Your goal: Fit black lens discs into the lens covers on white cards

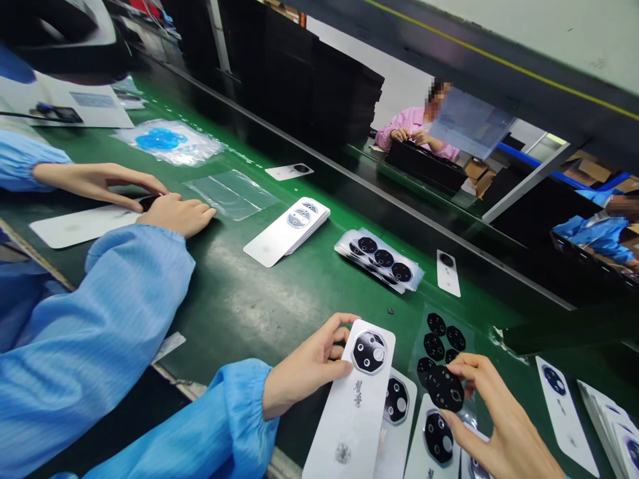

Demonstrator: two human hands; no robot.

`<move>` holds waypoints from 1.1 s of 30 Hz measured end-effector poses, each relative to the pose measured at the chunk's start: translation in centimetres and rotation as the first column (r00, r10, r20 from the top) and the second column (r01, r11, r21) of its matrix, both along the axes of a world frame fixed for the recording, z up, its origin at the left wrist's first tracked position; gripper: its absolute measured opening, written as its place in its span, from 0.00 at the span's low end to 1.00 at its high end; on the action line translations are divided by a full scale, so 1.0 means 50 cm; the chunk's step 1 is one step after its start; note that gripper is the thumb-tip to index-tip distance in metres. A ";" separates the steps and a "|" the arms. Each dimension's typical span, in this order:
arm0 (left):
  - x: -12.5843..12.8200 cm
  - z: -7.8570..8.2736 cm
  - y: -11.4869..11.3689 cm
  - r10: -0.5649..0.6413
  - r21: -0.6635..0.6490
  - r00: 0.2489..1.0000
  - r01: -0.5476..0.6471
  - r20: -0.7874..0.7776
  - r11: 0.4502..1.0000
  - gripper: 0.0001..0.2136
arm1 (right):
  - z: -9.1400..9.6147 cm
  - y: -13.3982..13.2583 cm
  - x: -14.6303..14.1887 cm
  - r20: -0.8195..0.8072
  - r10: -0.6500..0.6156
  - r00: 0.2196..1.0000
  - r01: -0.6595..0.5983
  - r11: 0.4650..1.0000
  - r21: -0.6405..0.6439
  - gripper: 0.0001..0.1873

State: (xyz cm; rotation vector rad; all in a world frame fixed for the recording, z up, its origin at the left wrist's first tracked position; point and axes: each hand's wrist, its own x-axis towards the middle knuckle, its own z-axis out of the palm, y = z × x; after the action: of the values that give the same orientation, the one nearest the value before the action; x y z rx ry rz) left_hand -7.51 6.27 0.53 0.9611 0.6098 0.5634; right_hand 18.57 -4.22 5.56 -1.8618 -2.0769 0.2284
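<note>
My left hand [319, 356] grips the upper left edge of a white phone back panel [349, 426], tilted up, with a black octagonal camera plate near its top. Between thumb and fingers, my right hand [499, 412] pinches a black octagonal camera sticker [446, 388] with small holes. It is held in front of a clear sheet [421, 329] bearing several similar black octagons. Below lie more white panels, among them one [410, 392] partly behind the held panel and another [424, 452] under my right hand's thumb.
At left, a co-worker's hands [174, 214] work on another white panel [74, 226]. A panel stack [269, 246], a pile of sticker sheets [378, 259] and a clear bag [232, 193] lie on the green bench. More panels [606, 426] stand at right. Other people sit beyond the dark ledge.
</note>
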 end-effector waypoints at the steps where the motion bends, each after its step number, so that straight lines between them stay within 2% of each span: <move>1: 0.000 0.000 0.000 0.000 -0.002 1.000 0.000 -0.002 1.000 0.23 | 0.000 0.000 0.000 -0.001 0.000 1.000 0.000 1.000 0.001 0.14; 13: 0.000 0.002 0.000 -0.001 0.016 1.000 0.001 -0.019 1.000 0.24 | -0.004 -0.005 0.005 -0.004 -0.015 1.000 0.015 0.999 -0.039 0.15; 16: -0.006 -0.001 0.006 -0.013 0.107 0.995 0.024 -0.100 0.994 0.24 | -0.005 -0.009 0.009 -0.006 -0.038 0.999 0.038 0.997 -0.067 0.15; 19: -0.017 -0.006 0.016 -0.035 0.252 0.962 0.105 -0.269 0.962 0.25 | -0.006 -0.013 0.017 0.007 -0.018 1.000 0.019 0.994 -0.109 0.16; 23: -0.029 -0.002 0.029 -0.026 0.395 0.865 0.256 -0.502 0.882 0.27 | -0.009 -0.024 0.021 0.001 -0.010 1.000 0.010 0.993 -0.120 0.17; 26: -0.033 0.005 0.037 0.026 0.485 0.749 0.402 -0.662 0.777 0.28 | -0.011 -0.033 0.020 -0.025 -0.054 0.998 0.051 0.990 -0.131 0.16; 28: -0.035 0.007 0.039 0.081 0.540 0.700 0.466 -0.709 0.700 0.28 | -0.012 -0.039 0.021 -0.037 -0.052 0.998 0.046 0.987 -0.152 0.16; 31: -0.039 0.008 0.034 0.197 0.633 0.668 0.509 -0.718 0.582 0.23 | -0.011 -0.046 0.025 -0.047 -0.054 0.997 0.046 0.986 -0.161 0.17; 33: -0.039 0.012 0.026 0.298 0.656 0.599 0.563 -0.743 0.503 0.20 | -0.010 -0.050 0.028 -0.063 -0.071 0.995 0.061 0.987 -0.150 0.16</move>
State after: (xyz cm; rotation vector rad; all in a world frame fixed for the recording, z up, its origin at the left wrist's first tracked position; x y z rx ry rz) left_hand -9.47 7.58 1.14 2.3355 1.0657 0.1828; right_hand 19.95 -6.74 5.05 -1.9758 -1.9976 0.4338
